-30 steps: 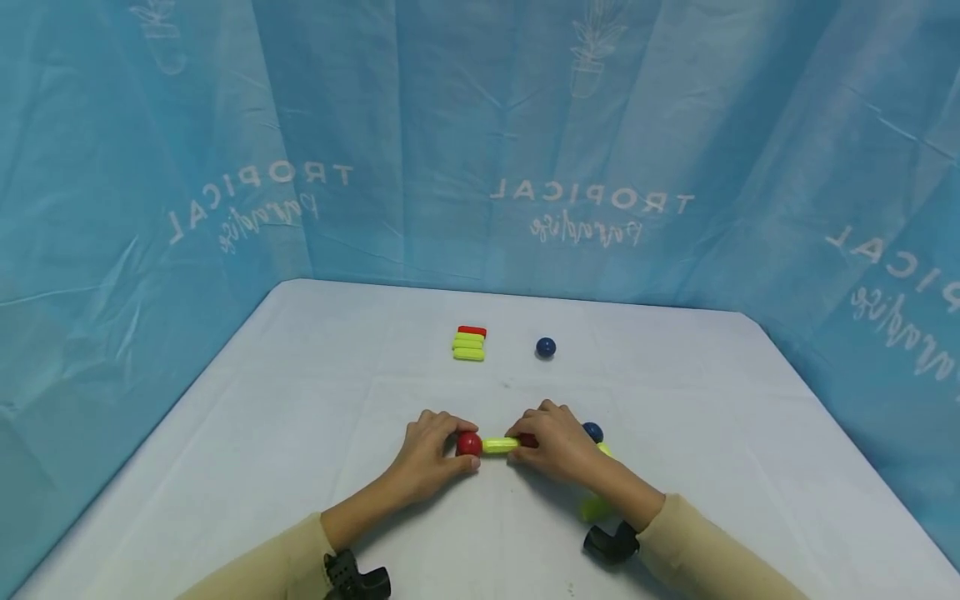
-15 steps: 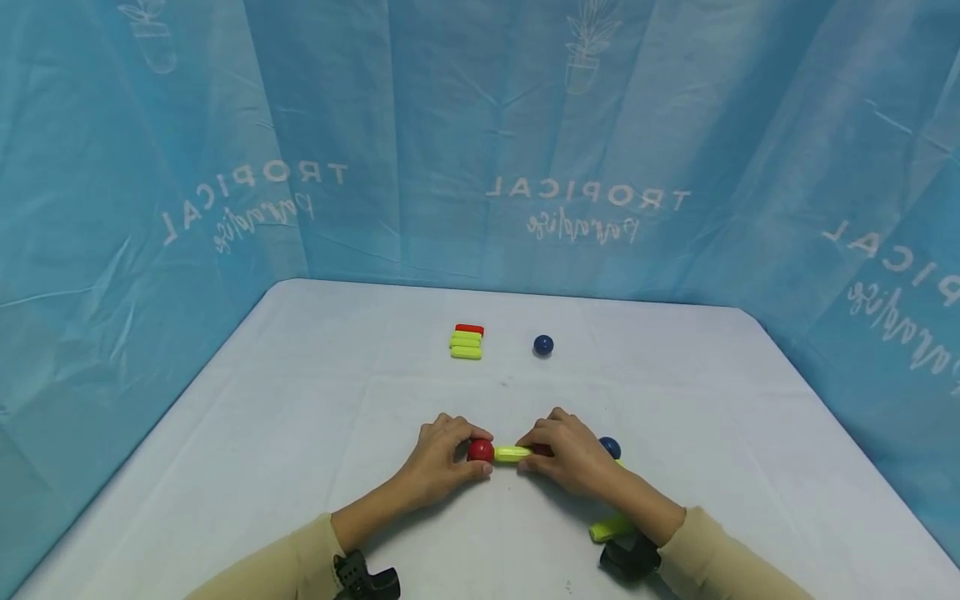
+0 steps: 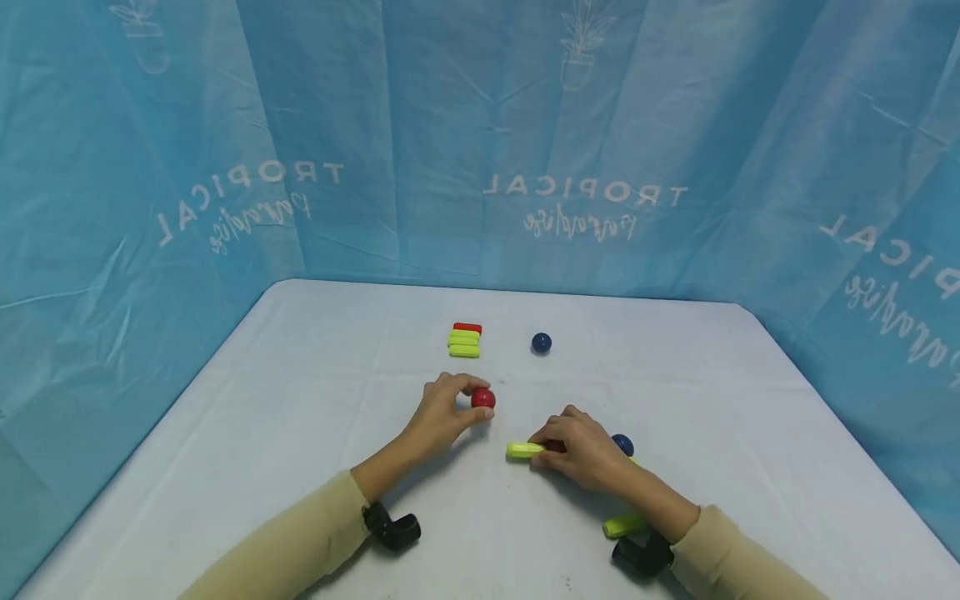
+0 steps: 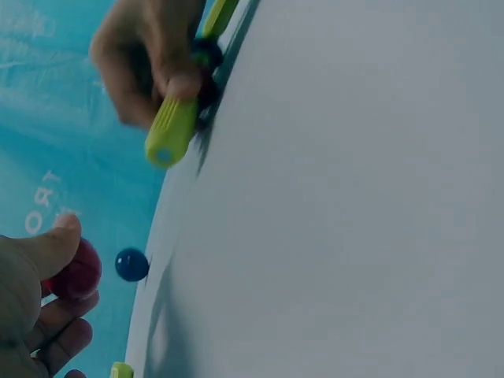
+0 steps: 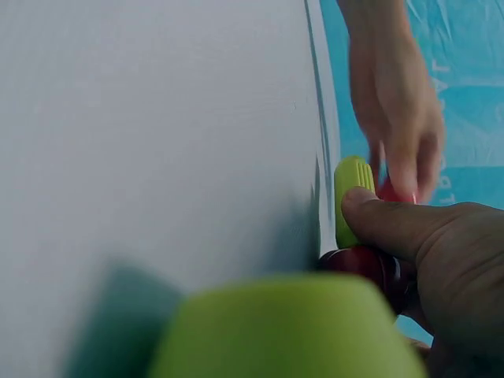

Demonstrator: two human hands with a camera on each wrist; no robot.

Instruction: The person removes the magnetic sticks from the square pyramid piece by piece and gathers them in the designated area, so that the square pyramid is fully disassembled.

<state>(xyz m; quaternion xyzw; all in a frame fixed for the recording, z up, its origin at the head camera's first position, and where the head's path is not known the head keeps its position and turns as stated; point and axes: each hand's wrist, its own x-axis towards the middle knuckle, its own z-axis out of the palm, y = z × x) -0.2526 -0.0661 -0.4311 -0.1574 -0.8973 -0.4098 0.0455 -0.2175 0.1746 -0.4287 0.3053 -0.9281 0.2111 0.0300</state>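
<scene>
My left hand pinches a red ball between thumb and fingers, apart from the yellow-green stick. My right hand grips a dark red ball and the yellow-green stick joined to it, which points left. In the right wrist view the thumb lies on that stick. A blue ball and another yellow-green stick show beside and under the right forearm; how they join is partly hidden. A large yellow-green stick end fills the bottom of the right wrist view.
Farther back on the white table lie several yellow-green sticks in a stack-like row with a red stick. A blue ball stands to their right. A blue curtain hangs behind the table.
My left hand has drawn the red ball away from the stick's left end and moved it farther back. My right hand, still gripping its pieces, has shifted slightly right.
</scene>
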